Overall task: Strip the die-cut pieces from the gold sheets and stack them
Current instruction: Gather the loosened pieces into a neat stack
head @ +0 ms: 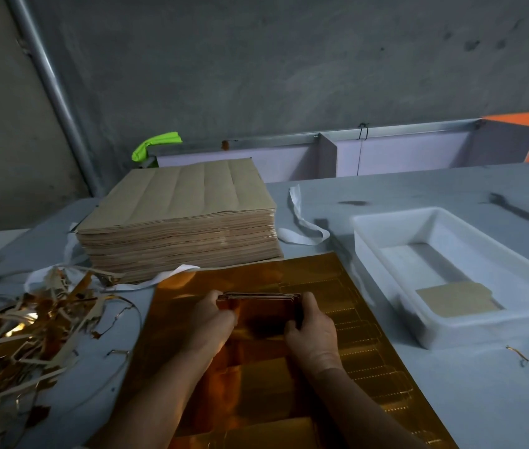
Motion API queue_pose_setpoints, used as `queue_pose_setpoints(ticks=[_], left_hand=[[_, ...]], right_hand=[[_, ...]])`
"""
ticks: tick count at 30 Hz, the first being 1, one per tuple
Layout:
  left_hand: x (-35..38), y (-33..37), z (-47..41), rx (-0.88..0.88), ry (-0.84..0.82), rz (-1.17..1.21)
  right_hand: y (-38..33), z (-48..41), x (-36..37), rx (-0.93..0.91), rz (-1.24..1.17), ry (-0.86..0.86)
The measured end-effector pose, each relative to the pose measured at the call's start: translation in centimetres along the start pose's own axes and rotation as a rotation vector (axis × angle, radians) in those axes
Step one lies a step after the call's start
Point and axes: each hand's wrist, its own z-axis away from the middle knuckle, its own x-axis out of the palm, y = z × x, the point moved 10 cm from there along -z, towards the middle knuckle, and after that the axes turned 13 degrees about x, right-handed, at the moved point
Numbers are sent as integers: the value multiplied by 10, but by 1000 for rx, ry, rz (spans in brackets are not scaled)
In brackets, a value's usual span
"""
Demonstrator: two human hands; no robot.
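Observation:
A gold die-cut sheet (347, 338) lies flat on the table in front of me, its cut lines showing on the right half. Above its middle I hold a small stack of gold die-cut pieces (259, 311) on edge. My left hand (213, 322) grips the stack's left side and my right hand (313, 332) grips its right side. A tall pile of sheets (179, 218), brown backs up, stands behind the gold sheet. One brown-backed piece (457, 298) lies in the white tray (386, 228) at the right.
A heap of gold and brown waste strips (20, 332) covers the table's left side. White strapping (302, 218) curls beside the pile. A few scraps (517, 353) lie near the tray. A grey wall, a slanted pipe (52, 89) and a shelf stand behind.

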Motion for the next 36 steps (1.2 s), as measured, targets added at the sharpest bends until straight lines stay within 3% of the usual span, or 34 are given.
queue_pose_setpoints(ticks=[3, 7, 12, 16, 19, 23, 27, 29, 36], left_hand=[[-7, 12, 0, 83, 63, -96], [-8, 63, 7, 459, 103, -459], [32, 106, 22, 805, -111, -833], [50, 108, 24, 815, -232, -925], [43, 108, 21, 734, -198, -807], [17, 102, 7, 567, -71, -476], [-3, 82, -3, 312, 46, 222], [-1, 70, -2, 208, 58, 412], [21, 32, 8, 17, 9, 477]], right_hand=[[-2, 1, 1, -8, 18, -2], [-3, 2, 0, -16, 25, -2], [-7, 5, 2, -35, -9, -35], [-6, 5, -3, -32, -66, -13], [1, 4, -8, 29, -177, 6], [7, 1, -12, 58, -279, 34], [11, -3, -9, 65, -279, 30], [12, -5, -7, 70, -275, 15], [12, -5, -6, 67, -280, -13]])
